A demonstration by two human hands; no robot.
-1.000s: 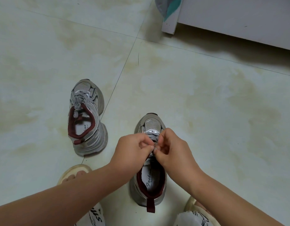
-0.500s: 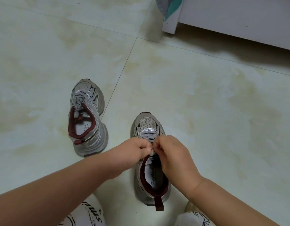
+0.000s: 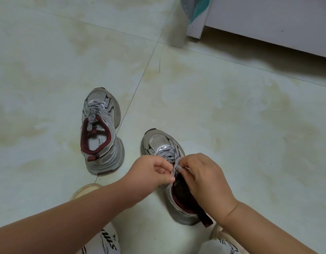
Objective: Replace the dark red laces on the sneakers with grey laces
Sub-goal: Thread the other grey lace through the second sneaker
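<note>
A second sneaker [image 3: 100, 131] stands to the left, apart. The near sneaker [image 3: 169, 173] points away, lengthwise. Left hand [image 3: 152, 171] and right hand [image 3: 204, 177] both pinch its grey lace [image 3: 175, 168].

Two grey sneakers [image 3: 101, 131] [image 3: 162, 149] stand apart on the pale tiled floor [image 3: 232, 116].

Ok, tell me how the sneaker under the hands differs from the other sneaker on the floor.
The near sneaker is being worked on: the left hand and right hand both pinch its grey lace at the top eyelets. The far sneaker stands untouched, its grey lace already knotted. The near one's opening is largely covered by the right hand; the far one's insole shows. Both are silver-grey with dark red lining and stand upright.
</note>
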